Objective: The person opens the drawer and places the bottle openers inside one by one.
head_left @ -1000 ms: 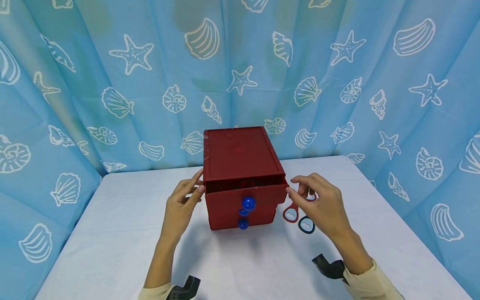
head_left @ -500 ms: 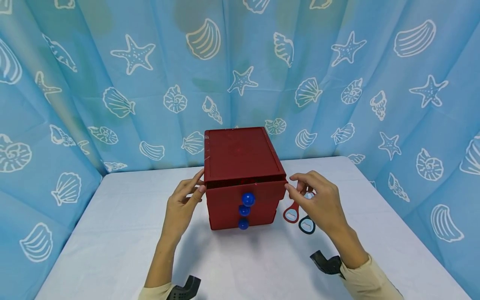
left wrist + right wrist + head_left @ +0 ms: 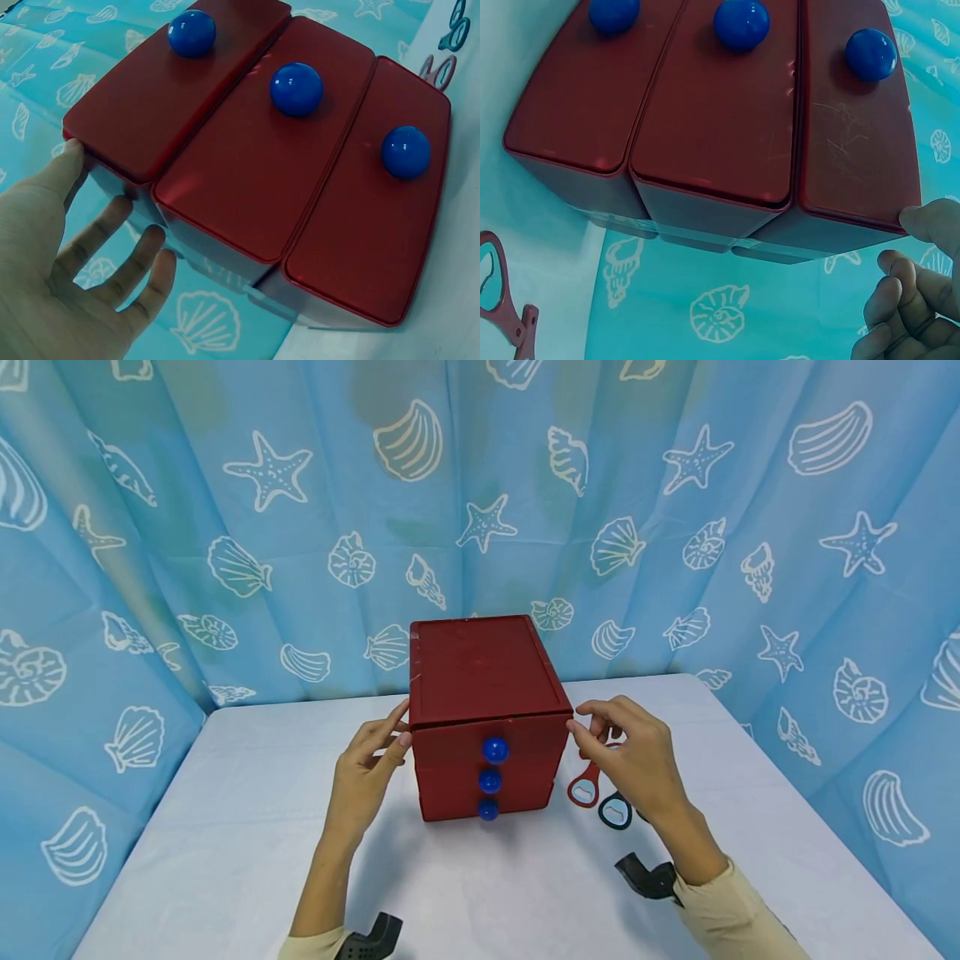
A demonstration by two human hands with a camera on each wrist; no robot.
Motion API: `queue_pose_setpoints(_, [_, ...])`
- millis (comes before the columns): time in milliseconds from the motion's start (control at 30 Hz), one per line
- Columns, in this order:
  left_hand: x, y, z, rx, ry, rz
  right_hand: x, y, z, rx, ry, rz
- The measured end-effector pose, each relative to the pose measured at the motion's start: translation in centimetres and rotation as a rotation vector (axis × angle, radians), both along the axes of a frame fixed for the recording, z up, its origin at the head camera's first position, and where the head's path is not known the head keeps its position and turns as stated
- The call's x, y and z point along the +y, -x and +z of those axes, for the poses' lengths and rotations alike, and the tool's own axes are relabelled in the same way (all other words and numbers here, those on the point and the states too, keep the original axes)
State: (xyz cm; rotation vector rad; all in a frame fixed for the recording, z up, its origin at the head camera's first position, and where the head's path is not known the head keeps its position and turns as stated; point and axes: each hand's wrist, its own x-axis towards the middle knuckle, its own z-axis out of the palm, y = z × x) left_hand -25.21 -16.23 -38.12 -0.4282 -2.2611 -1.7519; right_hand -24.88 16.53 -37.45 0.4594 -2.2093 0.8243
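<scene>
A dark red box of three stacked drawers (image 3: 480,672) stands on the table, each drawer front carrying a round blue knob. The top drawer (image 3: 450,743) sits nearly flush under the lid, with a thin gap along its upper edge. My left hand (image 3: 365,770) is at the box's left side; its thumb touches the top drawer's corner in the left wrist view, and the other fingers spread along the side. On the opposite side, my right hand (image 3: 633,756) presses the top drawer's right corner with the thumb, its other fingers bent and holding nothing.
Right of the box lie a red item with loop-shaped ends (image 3: 583,791) and a black loop-shaped item (image 3: 616,811), partly behind my right hand. A blue curtain (image 3: 480,485) with white shells hangs behind the white table (image 3: 247,827).
The top drawer has slid inward from partly pulled out to almost flush with the box. My right hand has moved slightly forward and left with it; the left hand stays nearly still.
</scene>
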Motion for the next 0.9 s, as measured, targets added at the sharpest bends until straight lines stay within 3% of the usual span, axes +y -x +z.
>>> queue_pose_setpoints(400, [0.1,-0.1,0.0,-0.029,0.008,0.013,0.0,0.4,0.1,-0.013,-0.021,-0.014])
queue_pose_setpoints(667, [-0.4,1.7,-2.6,-0.014,0.016,0.012,0.1,0.5,0.0,-0.022,-0.008,-0.006])
queue_pose_setpoints(900, [-0.5,2.0,-3.2,0.017,0.014,0.002,0.0,0.2,-0.5,-0.025,-0.004,-0.028])
